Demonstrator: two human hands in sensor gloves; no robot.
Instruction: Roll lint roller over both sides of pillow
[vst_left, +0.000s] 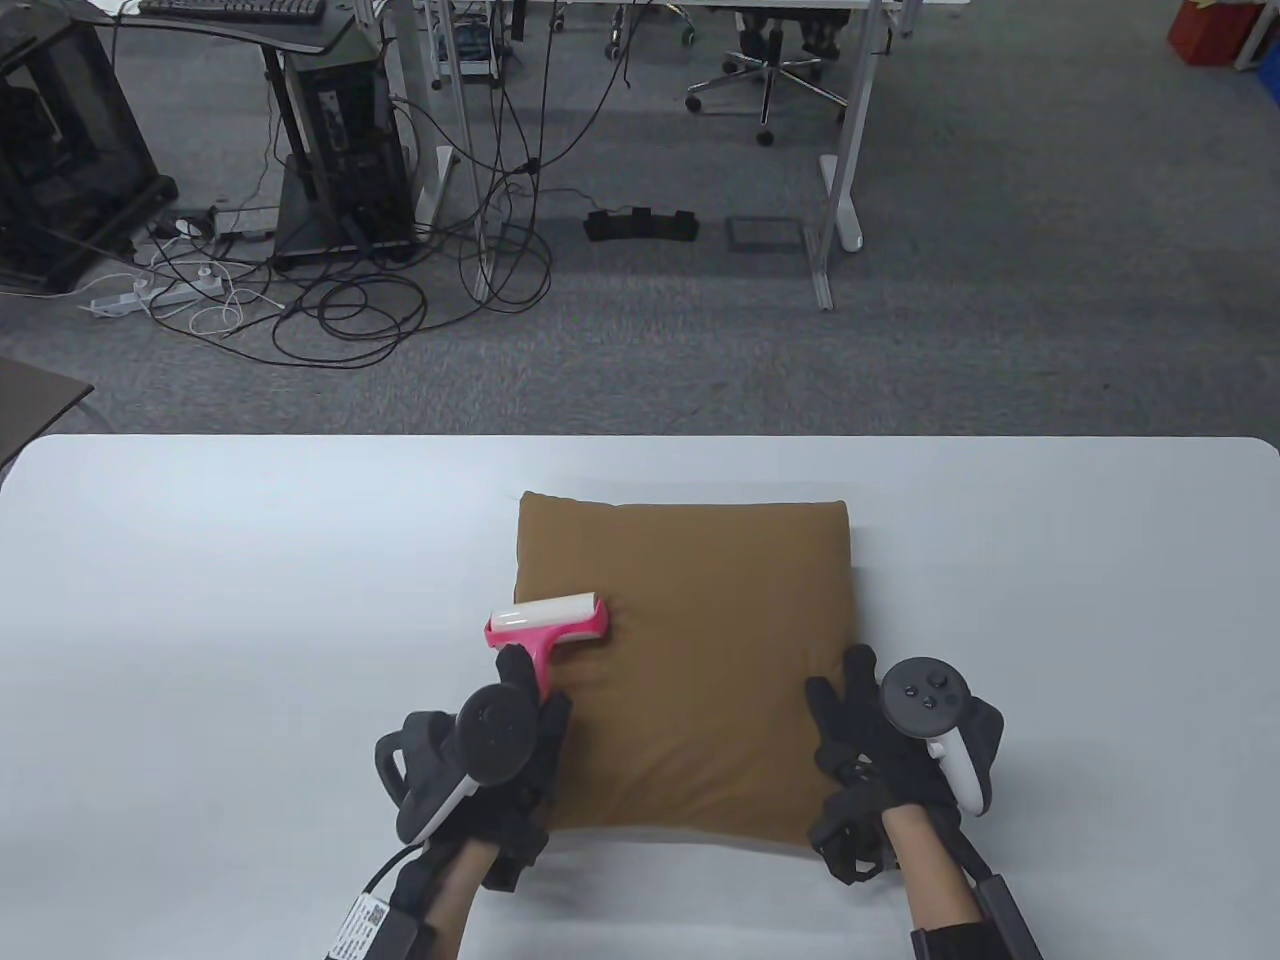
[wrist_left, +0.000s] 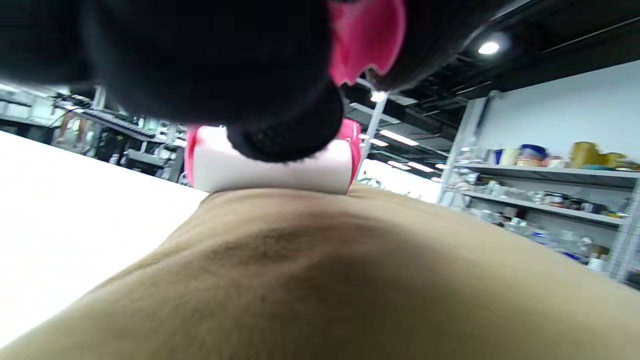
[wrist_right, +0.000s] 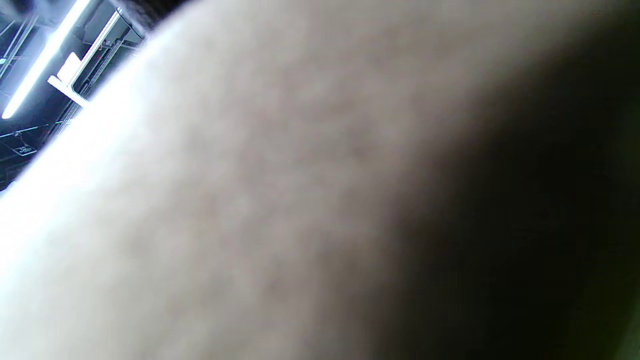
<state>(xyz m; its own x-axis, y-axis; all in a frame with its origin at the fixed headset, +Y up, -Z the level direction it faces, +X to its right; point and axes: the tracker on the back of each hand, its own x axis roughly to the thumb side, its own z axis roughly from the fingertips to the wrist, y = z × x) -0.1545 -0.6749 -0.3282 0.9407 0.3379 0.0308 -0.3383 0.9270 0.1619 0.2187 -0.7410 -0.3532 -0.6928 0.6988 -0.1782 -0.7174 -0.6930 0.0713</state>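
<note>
Both of my gloved hands sat at the near edge of the table (vst_left: 200, 560), closest to the camera. My left hand (vst_left: 500, 740) gripped the pink handle of the lint roller (vst_left: 548, 622), fingers wrapped round it and one finger laid forward along the stem. From the left wrist view the black glove fingers (wrist_left: 280, 125) hung in front of the roller (wrist_left: 272, 170), and its white drum pressed into the pillow (wrist_left: 320, 280) so that the fabric dipped under it.

My right hand (vst_left: 880, 750) lay flat on the pillow's near right corner, fingers spread and pointing away from me, pressing the cloth down. The right wrist view was filled by blurred tan fabric (wrist_right: 260, 200), too close to show the fingers.

The pillow (vst_left: 690, 680) lay flat on the table, a little right of centre, square with its edges roughly parallel to the table's. It was a plain brown cushion, soft and puffed, with pointed far corners and a matte, finely woven cover. The roller rested on its left part, near the left edge and about halfway up, drum lying crosswise, handle pointing back toward me. The drum was a smooth white cylinder held in a glossy pink plastic frame shaped like a T.

The table was white, smooth and faintly glossy, with rounded far corners. Beyond it lay grey carpet (vst_left: 900, 350) with tangled black cables (vst_left: 380, 300).
</note>
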